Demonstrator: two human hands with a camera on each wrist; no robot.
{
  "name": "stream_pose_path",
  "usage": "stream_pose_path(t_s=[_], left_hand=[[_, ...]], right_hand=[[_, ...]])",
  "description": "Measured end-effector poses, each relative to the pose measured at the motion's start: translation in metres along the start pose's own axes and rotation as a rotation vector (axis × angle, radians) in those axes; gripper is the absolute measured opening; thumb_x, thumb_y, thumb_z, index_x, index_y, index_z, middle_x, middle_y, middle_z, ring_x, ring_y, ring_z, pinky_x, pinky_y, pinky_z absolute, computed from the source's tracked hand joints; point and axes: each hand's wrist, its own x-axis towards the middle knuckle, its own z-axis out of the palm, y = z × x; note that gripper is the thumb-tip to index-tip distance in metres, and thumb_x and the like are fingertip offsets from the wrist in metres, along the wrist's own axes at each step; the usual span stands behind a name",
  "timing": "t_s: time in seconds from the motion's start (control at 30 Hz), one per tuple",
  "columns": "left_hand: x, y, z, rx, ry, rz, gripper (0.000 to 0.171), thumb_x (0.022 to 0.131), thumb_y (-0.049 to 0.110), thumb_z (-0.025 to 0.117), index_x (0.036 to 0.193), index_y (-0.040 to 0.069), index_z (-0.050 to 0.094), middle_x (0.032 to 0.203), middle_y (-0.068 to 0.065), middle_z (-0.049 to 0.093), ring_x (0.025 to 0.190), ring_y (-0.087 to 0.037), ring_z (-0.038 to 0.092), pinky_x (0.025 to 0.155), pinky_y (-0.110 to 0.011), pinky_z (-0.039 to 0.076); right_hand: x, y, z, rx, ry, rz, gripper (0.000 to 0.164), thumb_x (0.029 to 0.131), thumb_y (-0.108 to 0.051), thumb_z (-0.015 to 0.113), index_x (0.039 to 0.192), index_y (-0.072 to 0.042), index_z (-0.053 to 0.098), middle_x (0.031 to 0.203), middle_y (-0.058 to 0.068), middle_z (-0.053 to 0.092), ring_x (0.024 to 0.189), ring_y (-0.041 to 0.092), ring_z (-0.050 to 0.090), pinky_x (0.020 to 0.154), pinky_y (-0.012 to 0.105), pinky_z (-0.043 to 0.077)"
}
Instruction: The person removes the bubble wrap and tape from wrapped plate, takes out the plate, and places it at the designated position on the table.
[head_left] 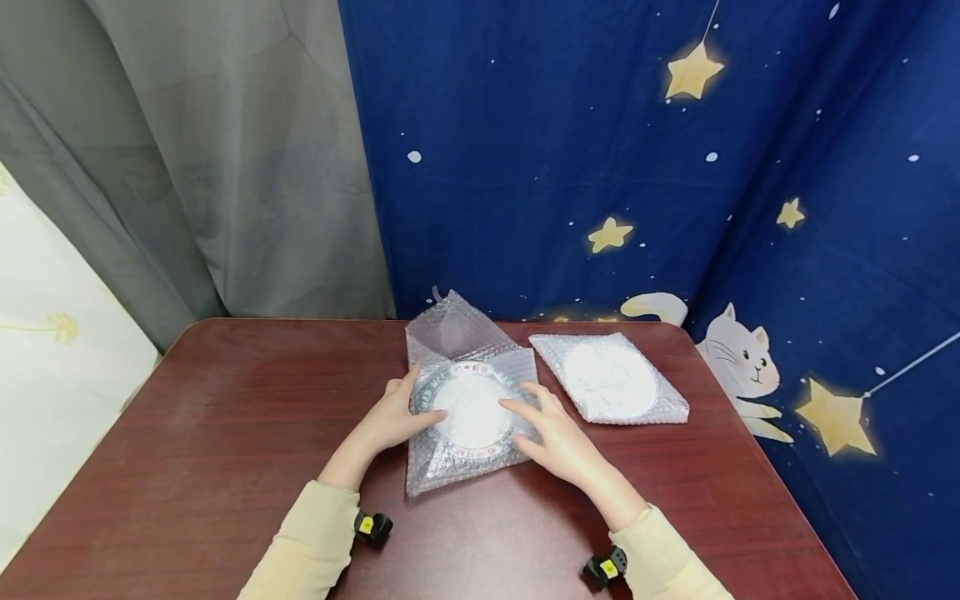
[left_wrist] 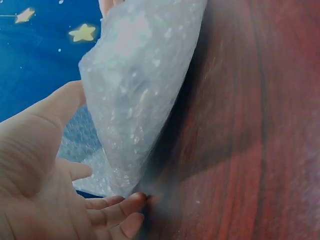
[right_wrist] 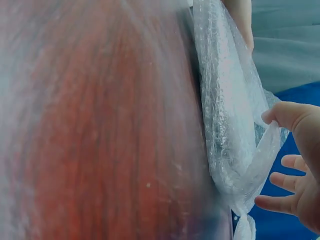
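A clear bubble-wrap bag (head_left: 450,477) lies at the middle of the table, its top flap (head_left: 453,325) unfolded toward the back edge. Inside shows a round plate (head_left: 472,408) with a white centre and lettering round its rim. My left hand (head_left: 390,417) rests at the bag's left side, thumb across the front and fingers along the edge. On the opposite side, my right hand (head_left: 558,442) touches the bag with spread fingers. Seen from the right wrist, the thumb (right_wrist: 285,115) lies against a raised fold of the film while the other fingers stand apart.
Another bubble-wrapped round white plate (head_left: 611,379) lies at the back right of the brown table (head_left: 285,417). Grey curtain (head_left: 262,167) and blue star-patterned curtain (head_left: 525,167) hang right behind the table's back edge.
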Motion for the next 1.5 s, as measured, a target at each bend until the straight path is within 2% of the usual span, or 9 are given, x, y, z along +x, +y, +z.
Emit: stream_pose_path(t_s=[0.23,0.43,0.63,0.77,0.93,1.17,1.5], left_hand=[[-0.009,0.006,0.005,0.007,0.018,0.065,0.107,0.079,0.054,0.072,0.151,-0.001,0.016,0.152,-0.025,0.019,0.137,-0.037,0.026,0.106,-0.053,0.030],[-0.014,0.008,0.010,0.025,0.017,0.084,0.110,0.075,0.052,0.076,0.151,0.000,0.017,0.152,-0.026,0.017,0.137,-0.041,0.025,0.105,-0.055,0.031],[-0.022,0.010,0.013,0.023,-0.032,0.077,0.117,0.069,0.053,0.080,0.153,0.003,0.015,0.154,-0.029,0.006,0.137,-0.049,0.015,0.104,-0.061,0.029],[-0.027,0.010,0.013,0.006,-0.065,0.099,0.117,0.069,0.047,0.082,0.153,0.004,0.013,0.154,-0.030,0.000,0.137,-0.050,0.008,0.104,-0.063,0.026],[-0.030,0.007,0.012,-0.009,-0.042,0.127,0.111,0.071,0.039,0.082,0.153,0.004,0.015,0.153,-0.030,0.004,0.139,-0.046,0.011,0.105,-0.061,0.027],[-0.029,0.000,0.010,-0.024,-0.023,0.150,0.110,0.073,0.038,0.081,0.152,0.001,0.015,0.154,-0.028,0.008,0.140,-0.040,0.017,0.105,-0.055,0.030],[-0.028,-0.012,0.006,-0.030,-0.006,0.213,0.096,0.080,0.026,0.076,0.151,-0.001,0.018,0.153,-0.028,0.012,0.140,-0.038,0.017,0.107,-0.054,0.028]], right_hand=[[-0.002,0.004,-0.002,-0.001,0.040,-0.018,0.052,0.089,-0.012,0.067,0.138,-0.024,0.053,0.145,0.018,0.034,0.128,0.033,0.041,0.091,0.047,0.046],[-0.004,0.007,-0.003,0.001,0.079,-0.030,0.051,0.089,-0.010,0.067,0.136,-0.023,0.054,0.145,0.020,0.035,0.127,0.033,0.042,0.091,0.049,0.046],[-0.005,0.009,-0.003,0.011,0.111,-0.025,0.053,0.088,-0.008,0.068,0.137,-0.019,0.053,0.144,0.021,0.035,0.126,0.032,0.043,0.092,0.049,0.046],[-0.006,0.010,-0.003,0.031,0.120,-0.002,0.055,0.088,-0.009,0.068,0.140,-0.020,0.051,0.145,0.021,0.034,0.127,0.033,0.042,0.093,0.050,0.045],[-0.007,0.014,-0.005,0.056,0.132,0.024,0.056,0.090,-0.011,0.067,0.142,-0.019,0.048,0.144,0.017,0.035,0.125,0.033,0.045,0.095,0.052,0.043],[-0.008,0.019,-0.007,0.068,0.136,0.045,0.054,0.092,-0.014,0.065,0.143,-0.015,0.046,0.144,0.015,0.036,0.116,0.032,0.052,0.092,0.053,0.045],[-0.012,0.030,-0.009,0.099,0.155,0.101,0.050,0.097,-0.016,0.059,0.144,-0.017,0.044,0.145,0.017,0.036,0.124,0.035,0.047,0.097,0.053,0.042]])
